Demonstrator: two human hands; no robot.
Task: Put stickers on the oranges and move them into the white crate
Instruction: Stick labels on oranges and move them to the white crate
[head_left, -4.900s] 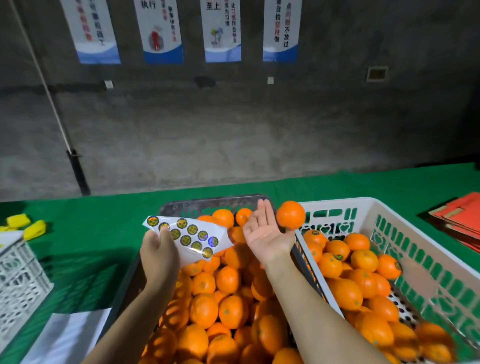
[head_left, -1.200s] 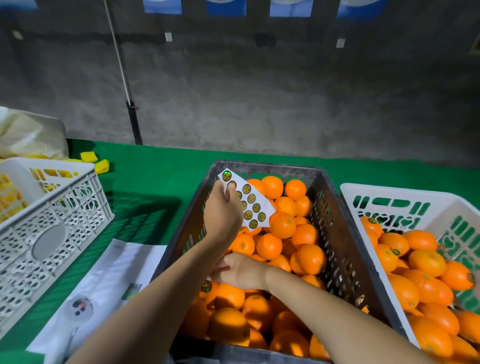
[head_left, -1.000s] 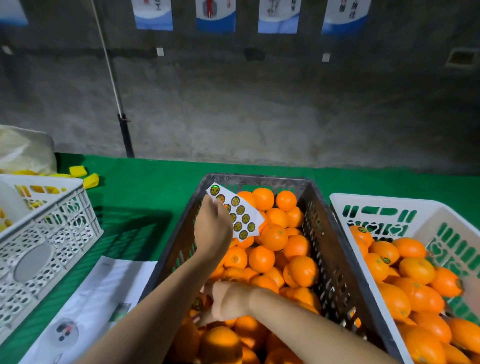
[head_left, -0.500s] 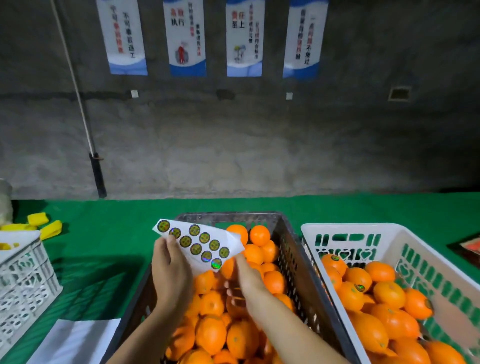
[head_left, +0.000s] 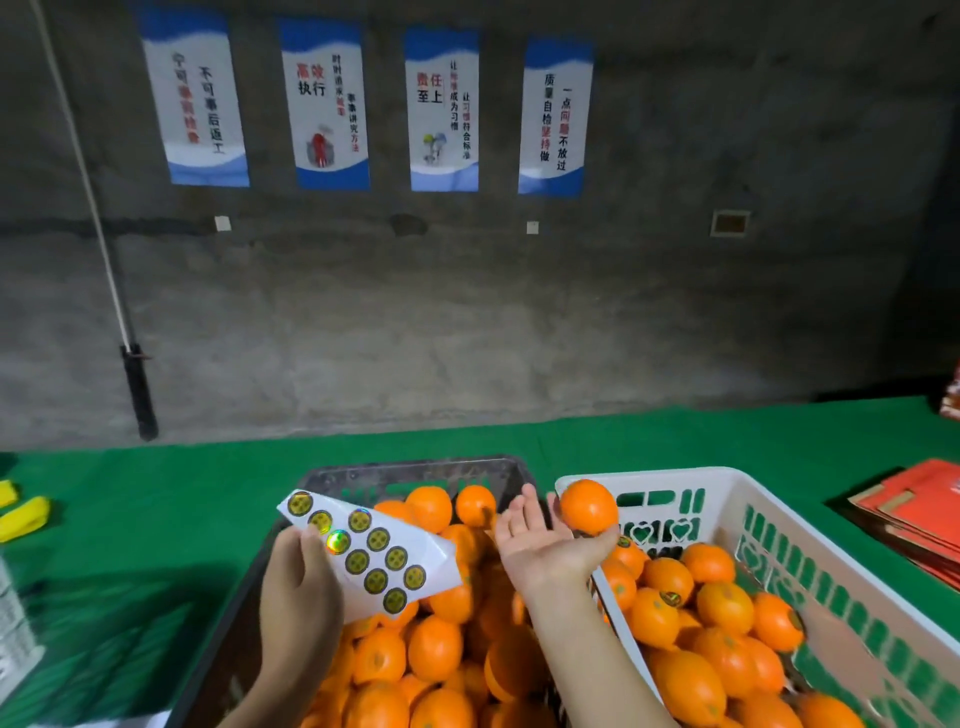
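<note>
A sheet of stickers (head_left: 363, 556) is held in the left hand (head_left: 298, 592), pinched near its left end with the thumb laid over its face; the round gold-and-green stickers are seen in rows on the white backing, whose lower edge is partly lost against the fruit behind it. The right hand (head_left: 545, 545) is turned palm up, its fingers spread and nearly straight, so its grip is wide. A single orange (head_left: 588, 506) is seen at the thumb side of that palm, just above the near-left corner of the white crate (head_left: 779, 525); whether it is resting on the hand or already clear of it cannot be told (motion blur softens the contact), and no sticker can be made out on its visible side.

The white crate stands to the right on the green counter (head_left: 156, 499) and is filled with oranges, several of them bearing stickers; its right and lower parts are cut off by the picture's edge. Beside it, touching or nearly so, a dark crate (head_left: 415, 467) is heaped with more oranges, its near end hidden by both forearms and cut off below. At the far right a stack of red cartons (head_left: 919, 514) is only partly shown. At the left edge, yellow objects (head_left: 23, 517) are too blurred to be identified.
</note>
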